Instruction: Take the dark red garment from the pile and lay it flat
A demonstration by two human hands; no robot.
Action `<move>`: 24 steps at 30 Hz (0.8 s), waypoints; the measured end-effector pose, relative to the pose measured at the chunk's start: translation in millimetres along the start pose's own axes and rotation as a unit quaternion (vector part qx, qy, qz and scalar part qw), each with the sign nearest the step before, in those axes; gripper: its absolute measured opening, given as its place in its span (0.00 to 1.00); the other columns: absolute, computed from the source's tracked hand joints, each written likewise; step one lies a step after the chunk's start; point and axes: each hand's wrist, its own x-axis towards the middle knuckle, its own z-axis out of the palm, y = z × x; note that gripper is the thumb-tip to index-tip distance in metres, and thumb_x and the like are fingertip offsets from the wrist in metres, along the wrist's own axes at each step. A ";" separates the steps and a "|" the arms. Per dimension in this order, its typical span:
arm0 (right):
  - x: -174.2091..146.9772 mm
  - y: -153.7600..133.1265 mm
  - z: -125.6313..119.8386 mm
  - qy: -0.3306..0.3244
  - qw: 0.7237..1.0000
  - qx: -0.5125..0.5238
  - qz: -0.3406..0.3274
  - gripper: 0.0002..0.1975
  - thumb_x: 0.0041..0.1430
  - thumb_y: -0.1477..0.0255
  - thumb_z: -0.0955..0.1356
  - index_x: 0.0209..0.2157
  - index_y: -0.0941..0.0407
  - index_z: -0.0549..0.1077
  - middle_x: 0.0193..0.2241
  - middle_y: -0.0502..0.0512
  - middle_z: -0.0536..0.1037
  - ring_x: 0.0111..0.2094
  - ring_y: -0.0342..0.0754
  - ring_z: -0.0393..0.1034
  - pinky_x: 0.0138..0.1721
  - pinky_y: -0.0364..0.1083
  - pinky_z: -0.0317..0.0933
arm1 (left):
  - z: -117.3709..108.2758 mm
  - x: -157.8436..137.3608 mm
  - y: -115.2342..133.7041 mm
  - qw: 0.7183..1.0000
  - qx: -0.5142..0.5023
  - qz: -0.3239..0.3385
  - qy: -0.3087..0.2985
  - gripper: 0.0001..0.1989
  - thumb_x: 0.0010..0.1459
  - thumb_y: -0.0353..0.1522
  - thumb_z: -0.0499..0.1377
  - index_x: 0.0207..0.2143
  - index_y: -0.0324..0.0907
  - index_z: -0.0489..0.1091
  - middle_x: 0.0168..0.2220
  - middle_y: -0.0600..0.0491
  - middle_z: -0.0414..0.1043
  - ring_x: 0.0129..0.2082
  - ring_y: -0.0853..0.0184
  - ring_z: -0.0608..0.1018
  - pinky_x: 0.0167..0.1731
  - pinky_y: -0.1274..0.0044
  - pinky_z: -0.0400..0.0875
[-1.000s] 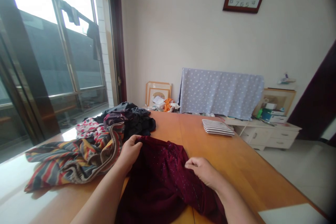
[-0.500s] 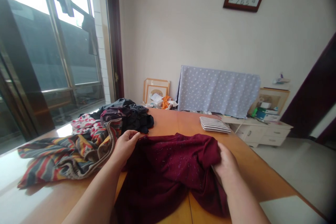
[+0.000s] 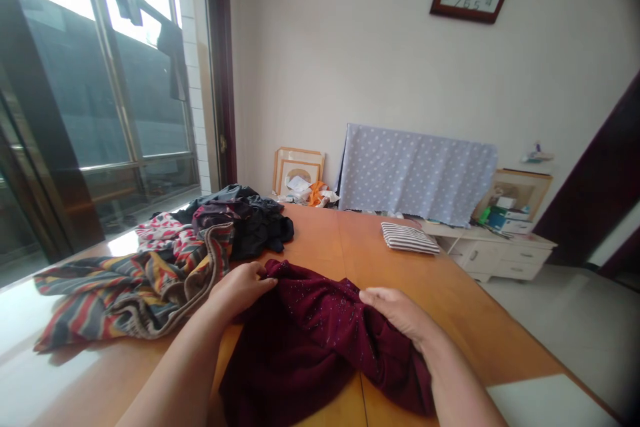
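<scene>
A dark red garment [image 3: 320, 320] with small glittering specks hangs and lies in loose folds over the wooden table in front of me. My left hand [image 3: 247, 290] pinches its upper left edge, thumb and fingers closed on the cloth. On the other side, my right hand [image 3: 393, 310] grips the top edge nearer the middle, thumb on top and the other fingers partly hidden behind the fabric. Between the hands the edge sags slightly. Just left of my left hand lies a striped garment [image 3: 145, 287] in grey, red and yellow.
Behind the striped garment is a pile of dark clothes [image 3: 250, 213] with a red-and-white patterned cloth [image 3: 165, 233]. A folded black-and-white striped cloth [image 3: 409, 238] rests at the far right of the wooden table [image 3: 470, 307]. Beyond stand a polka-dot cover [image 3: 415, 173] and a white cabinet [image 3: 510, 257].
My right hand has moved left along the garment's top edge, closer to my left hand. The stretched edge has slackened and dipped, and the right part of the cloth has dropped.
</scene>
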 end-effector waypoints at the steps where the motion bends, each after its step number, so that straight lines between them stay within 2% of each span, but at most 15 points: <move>1: -0.3 0.7 1.1 -0.027 0.999 -0.033 0.009 0.22 0.50 0.53 0.74 0.35 0.59 0.80 0.32 0.54 0.82 0.35 0.52 0.74 0.37 0.46 0.65 | -0.6 0.0 0.8 1.000 0.013 0.005 0.003 0.14 0.37 0.44 0.71 0.24 0.46 0.78 0.20 0.54 0.74 0.19 0.64 0.72 0.22 0.76 0.57; 3: 1.8 3.7 1.1 -0.050 0.995 -0.083 0.018 0.20 0.52 0.55 0.74 0.33 0.59 0.80 0.30 0.52 0.81 0.32 0.49 0.72 0.35 0.44 0.62 | -1.5 -0.5 3.7 0.999 0.023 0.030 0.016 0.11 0.42 0.43 0.68 0.25 0.46 0.79 0.22 0.53 0.76 0.22 0.63 0.74 0.24 0.76 0.58; 5: 6.3 7.3 -0.6 -0.023 0.995 -0.096 0.000 0.18 0.52 0.56 0.73 0.31 0.59 0.79 0.28 0.50 0.79 0.29 0.46 0.70 0.33 0.43 0.60 | -1.7 -2.2 8.8 0.997 -0.014 0.067 0.040 0.12 0.47 0.43 0.65 0.30 0.46 0.80 0.26 0.53 0.78 0.27 0.61 0.77 0.26 0.76 0.62; 7: 11.2 9.1 -2.6 0.038 0.996 -0.074 -0.037 0.19 0.53 0.55 0.72 0.33 0.58 0.79 0.28 0.50 0.79 0.31 0.47 0.70 0.35 0.44 0.61 | -1.0 -5.7 16.1 0.990 -0.083 0.091 0.062 0.17 0.50 0.45 0.64 0.37 0.46 0.80 0.30 0.52 0.79 0.30 0.61 0.77 0.28 0.76 0.65; 10: 15.8 5.9 -3.4 0.169 0.980 -0.021 -0.104 0.23 0.53 0.51 0.71 0.39 0.57 0.79 0.36 0.53 0.82 0.38 0.52 0.73 0.41 0.46 0.64 | 0.9 -13.6 29.9 0.979 -0.165 0.094 0.071 0.23 0.53 0.49 0.62 0.44 0.43 0.78 0.25 0.54 0.75 0.25 0.66 0.74 0.24 0.79 0.63; 13: 15.3 -3.0 -1.2 0.273 0.948 0.023 -0.160 0.25 0.52 0.51 0.71 0.44 0.55 0.79 0.42 0.56 0.82 0.45 0.55 0.73 0.47 0.49 0.65 | 1.4 -22.6 43.5 0.972 -0.214 0.085 0.041 0.24 0.55 0.49 0.61 0.46 0.42 0.75 0.20 0.58 0.68 0.18 0.72 0.65 0.18 0.81 0.57; 15: 11.5 -9.9 0.1 0.294 0.937 0.055 -0.182 0.24 0.52 0.53 0.72 0.45 0.54 0.78 0.43 0.56 0.81 0.46 0.55 0.72 0.48 0.50 0.65 | -1.0 -28.3 49.9 0.968 -0.241 0.076 -0.001 0.21 0.56 0.48 0.61 0.44 0.42 0.73 0.21 0.59 0.69 0.16 0.75 0.62 0.17 0.83 0.54; 17: 4.5 -16.0 -0.1 0.248 0.948 0.104 -0.169 0.19 0.52 0.56 0.73 0.42 0.54 0.77 0.41 0.54 0.81 0.43 0.52 0.73 0.47 0.48 0.65 | -5.7 -33.8 52.5 0.962 -0.252 0.069 -0.074 0.17 0.58 0.47 0.61 0.37 0.42 0.71 0.19 0.59 0.69 0.15 0.76 0.61 0.16 0.84 0.51; 20: -9.5 -22.3 -2.3 0.079 0.981 0.159 -0.081 0.13 0.52 0.61 0.74 0.33 0.56 0.74 0.29 0.49 0.77 0.32 0.46 0.70 0.36 0.44 0.65 | -13.5 -41.3 50.2 0.940 -0.231 0.053 -0.247 0.15 0.60 0.44 0.60 0.30 0.42 0.67 0.14 0.59 0.66 0.13 0.77 0.59 0.14 0.83 0.45; 22: -16.7 -24.7 -3.0 -0.025 0.986 0.162 -0.026 0.13 0.51 0.63 0.74 0.29 0.57 0.72 0.24 0.47 0.73 0.26 0.43 0.67 0.30 0.41 0.62 | -15.6 -45.0 47.9 0.915 -0.209 0.037 -0.344 0.15 0.60 0.43 0.61 0.30 0.42 0.67 0.14 0.58 0.68 0.11 0.76 0.59 0.14 0.83 0.44; 24: -18.6 -26.2 -1.8 -0.062 0.983 0.170 -0.009 0.13 0.51 0.64 0.75 0.29 0.58 0.72 0.24 0.48 0.74 0.26 0.43 0.68 0.29 0.41 0.62 | -13.9 -46.6 48.2 0.906 -0.203 0.039 -0.369 0.15 0.59 0.43 0.62 0.31 0.41 0.70 0.17 0.55 0.72 0.13 0.75 0.65 0.14 0.83 0.51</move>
